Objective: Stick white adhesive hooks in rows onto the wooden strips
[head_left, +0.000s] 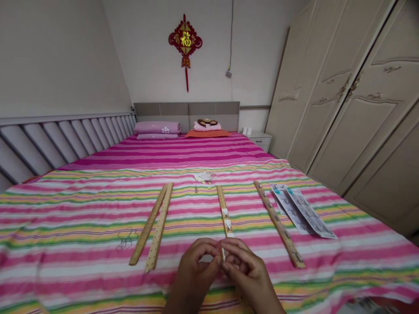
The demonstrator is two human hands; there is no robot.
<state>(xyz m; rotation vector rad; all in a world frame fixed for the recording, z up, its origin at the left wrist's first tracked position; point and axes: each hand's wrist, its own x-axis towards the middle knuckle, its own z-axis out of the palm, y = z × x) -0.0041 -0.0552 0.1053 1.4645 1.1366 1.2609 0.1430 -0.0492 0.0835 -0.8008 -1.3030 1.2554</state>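
Note:
My left hand [196, 264] and my right hand [244, 266] meet at the near edge of the striped bedspread [81, 218], fingers pinched together round a small pale piece [223, 254] that I cannot name. They hover at the near end of a wooden strip [224, 211] that carries small white hooks. Two more wooden strips with holes [153, 224] lie side by side to the left. Another wooden strip with hooks [278, 224] lies to the right.
Printed sheets or packets [303, 209] lie right of the strips, and a crumpled clear wrapper [203, 176] sits further up the bed. Pillows [157, 127] rest by the headboard. A padded wall panel [65, 139] runs along the left, wardrobes [356, 96] along the right.

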